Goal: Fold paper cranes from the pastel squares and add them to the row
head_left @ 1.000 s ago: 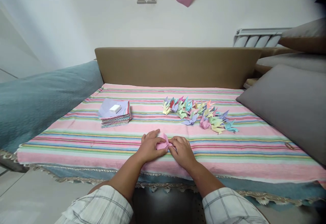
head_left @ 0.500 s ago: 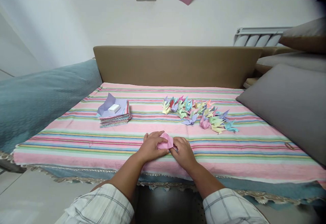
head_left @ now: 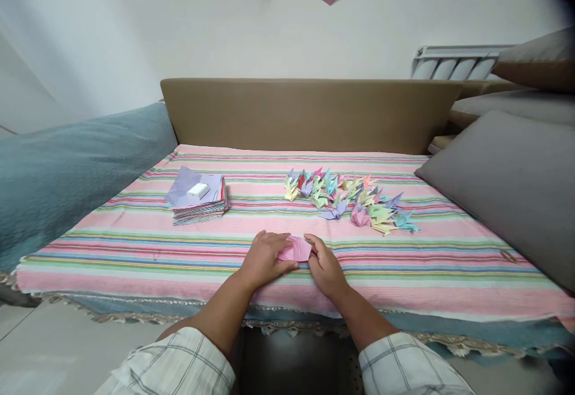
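While grasping folded pink paper [head_left: 297,250] with left hand [head_left: 266,257], touches its edge with right hand [head_left: 326,268], cannot tell whether pinching; has multicoloured paper cranes [head_left: 365,198] beyond it.

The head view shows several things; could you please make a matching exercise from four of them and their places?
1. Creased pink paper
2. Small white rectangular block
3. Multicoloured folded-paper birds
4. Large grey cushion

A. Clustered beyond the right hand
B. At the picture's right edge
C. Touching the left hand
D. On the coloured paper stack

Pairs: 1-C, 2-D, 3-A, 4-B
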Demonstrator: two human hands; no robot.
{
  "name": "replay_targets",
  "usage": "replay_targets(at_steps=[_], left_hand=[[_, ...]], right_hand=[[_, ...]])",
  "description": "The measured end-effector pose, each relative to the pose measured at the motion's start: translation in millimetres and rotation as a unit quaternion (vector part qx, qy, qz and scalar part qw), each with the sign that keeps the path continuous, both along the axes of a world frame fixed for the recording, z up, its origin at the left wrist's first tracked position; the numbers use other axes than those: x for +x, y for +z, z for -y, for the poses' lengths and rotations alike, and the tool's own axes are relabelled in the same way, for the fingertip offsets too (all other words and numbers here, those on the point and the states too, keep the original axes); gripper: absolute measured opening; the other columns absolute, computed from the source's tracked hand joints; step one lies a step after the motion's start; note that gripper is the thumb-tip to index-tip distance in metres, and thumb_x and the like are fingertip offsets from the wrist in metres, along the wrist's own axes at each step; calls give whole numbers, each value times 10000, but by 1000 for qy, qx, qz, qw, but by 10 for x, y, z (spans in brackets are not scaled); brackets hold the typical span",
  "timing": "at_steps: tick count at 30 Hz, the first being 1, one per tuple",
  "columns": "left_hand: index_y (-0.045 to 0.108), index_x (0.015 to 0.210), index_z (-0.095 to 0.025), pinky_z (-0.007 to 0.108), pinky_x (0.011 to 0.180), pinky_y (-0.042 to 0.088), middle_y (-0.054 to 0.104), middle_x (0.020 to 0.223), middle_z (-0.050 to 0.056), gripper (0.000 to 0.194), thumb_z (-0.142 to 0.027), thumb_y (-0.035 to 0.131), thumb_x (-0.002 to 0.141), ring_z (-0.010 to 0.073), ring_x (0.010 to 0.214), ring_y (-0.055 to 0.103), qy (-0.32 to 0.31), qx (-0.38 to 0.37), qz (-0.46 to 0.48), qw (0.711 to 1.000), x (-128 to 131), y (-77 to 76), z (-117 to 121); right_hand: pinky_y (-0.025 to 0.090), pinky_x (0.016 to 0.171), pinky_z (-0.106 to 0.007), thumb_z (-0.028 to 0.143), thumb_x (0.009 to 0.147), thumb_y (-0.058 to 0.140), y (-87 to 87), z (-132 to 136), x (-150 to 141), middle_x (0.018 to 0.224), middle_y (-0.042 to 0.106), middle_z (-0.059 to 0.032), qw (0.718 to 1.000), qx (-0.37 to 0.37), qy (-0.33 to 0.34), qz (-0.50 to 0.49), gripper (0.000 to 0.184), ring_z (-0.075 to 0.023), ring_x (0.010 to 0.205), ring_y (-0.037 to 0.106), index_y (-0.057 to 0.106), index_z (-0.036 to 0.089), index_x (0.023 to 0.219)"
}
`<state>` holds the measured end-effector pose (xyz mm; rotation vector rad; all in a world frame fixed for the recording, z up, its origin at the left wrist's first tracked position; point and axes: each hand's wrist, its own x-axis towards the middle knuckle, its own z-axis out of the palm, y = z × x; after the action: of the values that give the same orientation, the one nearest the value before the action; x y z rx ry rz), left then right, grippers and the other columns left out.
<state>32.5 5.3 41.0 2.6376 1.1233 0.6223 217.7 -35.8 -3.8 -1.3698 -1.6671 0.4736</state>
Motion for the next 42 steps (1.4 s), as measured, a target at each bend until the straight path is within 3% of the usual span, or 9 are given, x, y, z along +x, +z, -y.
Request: replay_targets(at_steps=[4,11,18,24,27,32,34,37,42], left_hand=[[635,1119,-206,400,931,432,600,1238,105,499,-523,645,733,257,1063,583,-15,8,10,1000,23,-15,-15],[653,1089,-212,398,947,438,589,1250,113,469,-510,656,727,270,1119,561,-18,3,4,1000,14,-44,-5],[669,1053,-213,415,951,444,572,1267,123,442,-497,671,715,280,1138,546,23,9,43,999,-49,-198,49],[686,985,-205,403,943,446,642,1164,97,310,-419,626,769,249,1070,587,47,-49,134,989,-62,-202,45],[691,906,-209,353,919,455,694,1033,61,245,-347,495,855,205,1013,613,64,-114,197,972,-48,-193,19],[600,987,-171,250,669,502,694,878,40,275,-271,609,732,150,759,645,152,-262,310,901,-20,-174,-85],[594,995,-154,242,631,491,690,858,43,333,-257,649,684,145,711,638,159,-294,290,897,-11,-123,-139],[645,885,-151,230,611,466,683,784,29,271,-247,677,634,152,702,631,179,-282,190,923,13,-1,-208],[682,800,-158,205,529,413,656,658,-18,188,-140,577,645,118,587,590,172,-280,73,942,69,168,-257]], right_hand=[[459,729,-290,293,900,328,0,29,44,845,632,-25,996,6,27,-83,393,-168,772,589,439,178,1260],[420,603,-240,430,881,432,38,8,-19,704,566,14,998,-2,1,-55,432,-140,657,555,475,162,1217],[414,624,-252,447,887,417,54,-19,-67,731,593,-9,1000,-2,-7,-18,405,-159,705,560,536,162,1149],[426,692,-282,446,880,419,73,8,-68,800,640,-41,999,5,-21,24,399,-183,765,569,574,173,1127],[424,727,-297,446,884,412,68,23,-63,860,653,-55,999,8,-16,34,390,-197,810,572,582,187,1121],[408,756,-314,449,887,409,33,39,-64,879,651,-57,998,13,-17,56,385,-205,825,562,579,193,1119],[399,747,-314,457,888,404,19,43,-69,856,645,-55,997,18,-21,70,383,-207,815,555,587,193,1099],[385,721,-308,473,889,396,3,47,-75,801,628,-52,996,22,-29,86,390,-204,781,543,604,184,1050],[374,725,-306,487,890,387,0,50,-72,791,618,-56,995,25,-23,94,409,-203,785,532,609,173,1029]])
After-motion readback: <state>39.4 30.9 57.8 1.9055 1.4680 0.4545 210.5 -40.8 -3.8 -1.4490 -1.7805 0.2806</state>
